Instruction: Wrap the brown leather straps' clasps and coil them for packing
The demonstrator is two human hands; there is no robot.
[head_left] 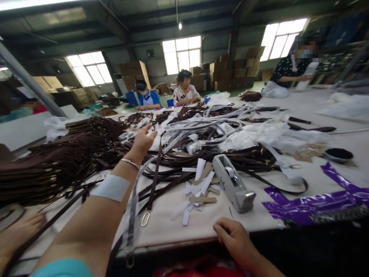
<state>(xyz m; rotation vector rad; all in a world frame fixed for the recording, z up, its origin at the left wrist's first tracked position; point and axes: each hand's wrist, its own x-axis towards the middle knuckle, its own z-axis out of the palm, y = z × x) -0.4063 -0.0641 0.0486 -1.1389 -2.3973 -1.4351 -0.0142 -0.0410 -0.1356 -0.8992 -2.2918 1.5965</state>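
Observation:
My left hand (144, 140), a bracelet at its wrist, is stretched over the pile in the table's middle, fingers apart and holding nothing I can see. It is nearest to white wrapping and a dark brown strap (155, 173) that runs down to a gold oval ring (145, 218). My right hand (233, 237) rests at the front edge of the table, loosely closed with the thumb along the curled fingers; nothing shows in it. Beyond it stand a grey tape dispenser (233, 184) and a scatter of white and tan paper strips (198, 192).
Stacked brown leather pieces (37, 169) fill the left. Another person's hand (25, 231) lies by a tape roll (11, 215) at lower left. Purple plastic tape (317, 206) covers the right front edge. A round black pad (338, 154) lies beyond. Several people sit or stand across the table.

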